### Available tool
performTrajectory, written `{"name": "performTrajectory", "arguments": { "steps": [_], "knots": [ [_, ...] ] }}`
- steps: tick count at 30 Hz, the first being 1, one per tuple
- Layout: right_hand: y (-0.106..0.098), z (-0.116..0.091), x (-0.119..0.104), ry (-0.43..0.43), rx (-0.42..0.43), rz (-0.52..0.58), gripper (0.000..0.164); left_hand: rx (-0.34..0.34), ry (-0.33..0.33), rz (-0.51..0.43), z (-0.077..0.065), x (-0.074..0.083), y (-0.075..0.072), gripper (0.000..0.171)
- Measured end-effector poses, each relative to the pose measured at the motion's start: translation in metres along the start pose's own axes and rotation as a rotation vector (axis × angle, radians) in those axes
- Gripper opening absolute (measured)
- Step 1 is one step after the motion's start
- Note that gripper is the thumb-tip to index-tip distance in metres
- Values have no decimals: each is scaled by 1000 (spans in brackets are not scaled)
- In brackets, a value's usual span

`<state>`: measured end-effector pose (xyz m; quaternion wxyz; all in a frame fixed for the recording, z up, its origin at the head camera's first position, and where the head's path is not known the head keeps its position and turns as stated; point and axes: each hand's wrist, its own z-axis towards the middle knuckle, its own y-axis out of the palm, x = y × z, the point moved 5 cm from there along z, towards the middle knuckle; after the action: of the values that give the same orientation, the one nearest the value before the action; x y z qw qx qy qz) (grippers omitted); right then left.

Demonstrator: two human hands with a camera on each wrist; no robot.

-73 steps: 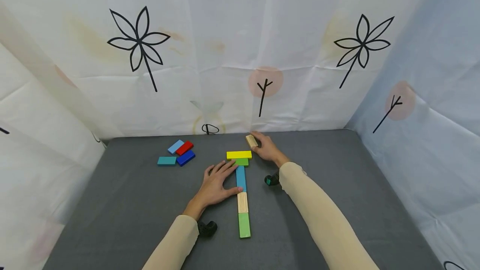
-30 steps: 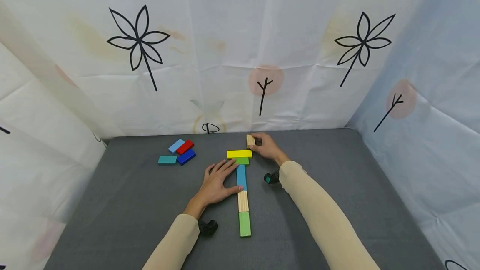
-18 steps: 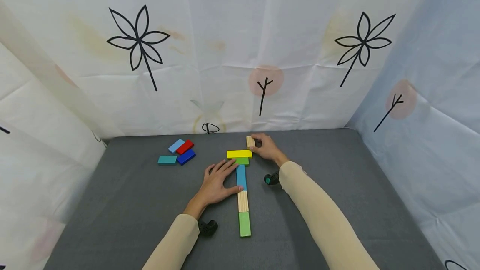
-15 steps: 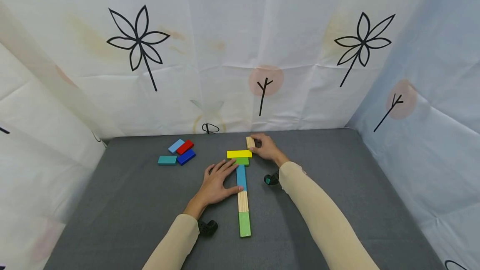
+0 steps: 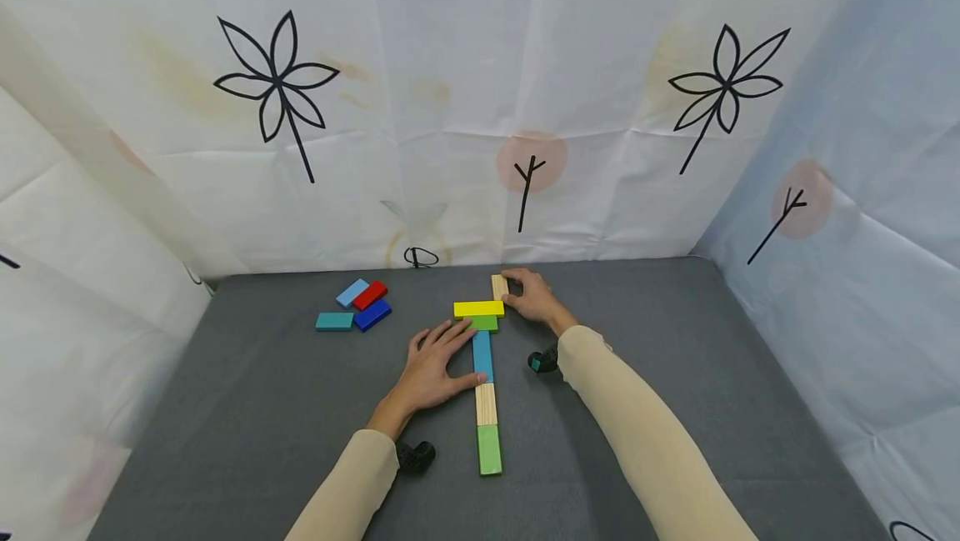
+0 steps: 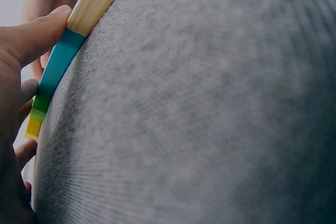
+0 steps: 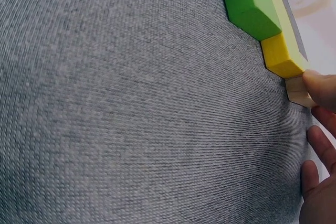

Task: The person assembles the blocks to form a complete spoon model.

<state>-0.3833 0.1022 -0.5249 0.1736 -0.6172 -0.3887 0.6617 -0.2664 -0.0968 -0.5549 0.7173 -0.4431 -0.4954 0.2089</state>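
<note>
My right hand (image 5: 535, 297) pinches a plain wooden block (image 5: 498, 286) between thumb and fingers. That block points away from me, its near end against the right part of the yellow block (image 5: 478, 308). Behind the thumb in the right wrist view, the wooden block (image 7: 299, 92) shows beside the yellow block (image 7: 283, 56). My left hand (image 5: 431, 374) lies spread along the row. Its fingertips reach the crosswise green block (image 5: 485, 324), and its thumb touches the row where the blue block (image 5: 482, 356) meets a second wooden block (image 5: 486, 404). A light green block (image 5: 490, 450) forms the near end.
On the left of the grey table (image 5: 262, 424) lie a teal block (image 5: 334, 322), a dark blue block (image 5: 372, 315), a red block (image 5: 370, 296) and a light blue block (image 5: 352, 293). A patterned white cloth (image 5: 405, 149) hangs behind the table's far edge.
The pinched wooden block has turned from slanted to straight and come down against the yellow block, then slid slightly left. My left hand has stayed in place.
</note>
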Motion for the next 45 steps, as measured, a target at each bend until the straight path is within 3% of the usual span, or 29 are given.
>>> {"name": "performTrajectory", "arguments": {
  "steps": [15,21,27,35,45],
  "knots": [
    [-1,-5,-2,-27,20,8,52,4,6,-5,-1,1,-1,82],
    [4,-19,-9,-131,33,-115,61,3,-1,-5,-1,1,-2,83],
    [14,-31,-10,-180,-19,-225,62,4,4,-3,-1,2,-2,83],
    [20,-36,-9,-191,-79,-294,61,-7,0,3,0,2,-1,83],
    [23,-37,-6,-183,-79,-303,61,-1,-1,-6,0,3,-1,83]
  ]
}}
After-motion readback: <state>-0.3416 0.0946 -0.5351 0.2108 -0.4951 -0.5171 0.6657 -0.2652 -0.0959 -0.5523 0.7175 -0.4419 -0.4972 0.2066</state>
